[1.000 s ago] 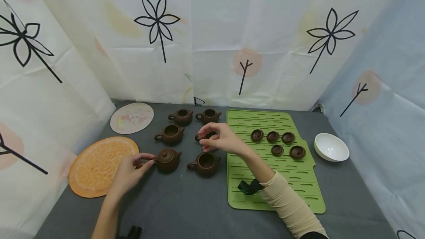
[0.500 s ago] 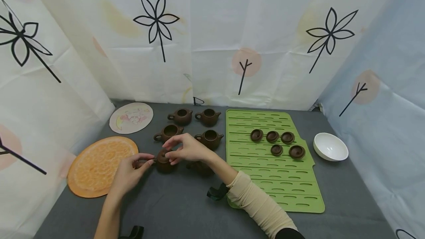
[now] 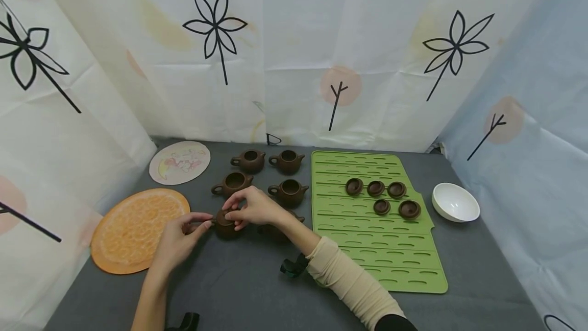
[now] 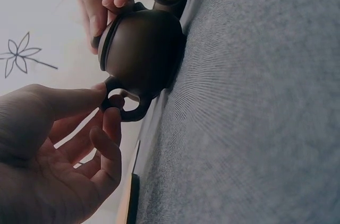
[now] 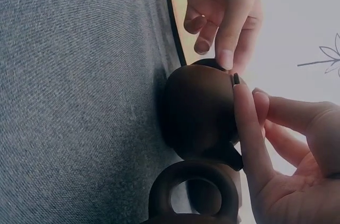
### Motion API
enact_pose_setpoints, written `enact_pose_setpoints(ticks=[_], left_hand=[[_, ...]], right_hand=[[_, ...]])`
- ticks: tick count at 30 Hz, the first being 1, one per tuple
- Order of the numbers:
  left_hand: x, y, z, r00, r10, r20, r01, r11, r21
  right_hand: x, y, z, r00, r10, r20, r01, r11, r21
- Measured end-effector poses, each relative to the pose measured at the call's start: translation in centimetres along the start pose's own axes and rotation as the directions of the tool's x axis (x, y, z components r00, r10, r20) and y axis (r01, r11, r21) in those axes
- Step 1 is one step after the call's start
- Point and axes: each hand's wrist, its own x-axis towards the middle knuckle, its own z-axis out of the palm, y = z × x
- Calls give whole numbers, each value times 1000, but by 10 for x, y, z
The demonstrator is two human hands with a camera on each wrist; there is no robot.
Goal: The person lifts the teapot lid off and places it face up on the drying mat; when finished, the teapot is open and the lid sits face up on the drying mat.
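A small brown teapot (image 3: 226, 230) stands on the grey cloth with its lid (image 4: 104, 49) seated on top. My left hand (image 3: 176, 241) pinches the teapot's looped handle (image 4: 139, 112) between thumb and fingers. From the right, my right hand (image 3: 257, 207) reaches over the same teapot and pinches the lid's knob (image 4: 95, 42) with thumb and fingertips. Behind and beside it, several lidless brown teapots stand in two columns, among them one teapot (image 3: 288, 195) behind my right wrist. Another teapot (image 3: 300, 218) is mostly hidden under my right forearm.
Several loose brown lids, including a large lid (image 3: 409, 210), lie on a green ribbed mat (image 3: 381, 264) to the right. Beyond it sits a white bowl (image 3: 456, 203). An orange round mat (image 3: 138, 229) and a pale oval mat (image 3: 180, 163) lie at the left. Patterned cloth walls enclose the table.
My right hand has moved left from over the right-hand teapots to the lidded teapot and now pinches its knob. My left hand keeps its hold on the handle.
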Motion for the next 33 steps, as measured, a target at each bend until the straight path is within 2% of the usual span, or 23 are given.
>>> enact_pose_setpoints(ticks=[6,15,23,29,33], left_hand=[[0,2,1,1000,-1,-4,1,1000,-6],[0,1,3,999,29,-18,-29,1000,-12],[-2,0,2,999,28,-17,-28,999,-20],[-1,-1,1,999,38,-18,-38,999,-16],[0,0,1,999,36,-19,-36,999,-14]], right_hand=[[-6,-4,-6,1000,-10,3,10,1000,20],[-35,-16,-31,995,-102,-6,101,991,-85],[-63,-19,-65,990,-116,-81,119,992,43],[-84,-14,-97,985,-98,-142,106,993,52],[-107,-12,-116,981,-45,-191,57,997,58]])
